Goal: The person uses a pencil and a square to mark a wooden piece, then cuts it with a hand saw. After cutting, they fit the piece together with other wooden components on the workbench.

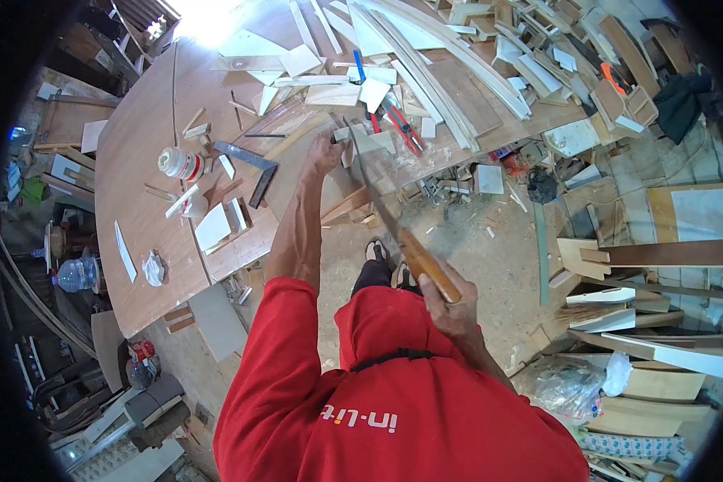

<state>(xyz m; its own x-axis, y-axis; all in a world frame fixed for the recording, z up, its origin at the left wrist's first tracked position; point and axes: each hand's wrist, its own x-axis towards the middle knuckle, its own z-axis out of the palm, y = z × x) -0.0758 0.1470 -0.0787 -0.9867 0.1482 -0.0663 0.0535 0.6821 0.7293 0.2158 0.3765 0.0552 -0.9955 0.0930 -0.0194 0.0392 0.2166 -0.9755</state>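
My right hand is wrapped round the wooden handle of a handsaw, low over the floor in front of my body. The saw's blade runs up and left to the table's edge. There my left hand is closed beside the blade's far end, on a small piece too hidden to name. A strip of wood sticks out from the table edge just below it. A black metal square lies left of my left hand.
The wooden table holds a white jar, a crumpled white wad, a red utility knife, long white strips and many offcuts. Wood scraps lie piled at the right. A plastic bottle is at the left.
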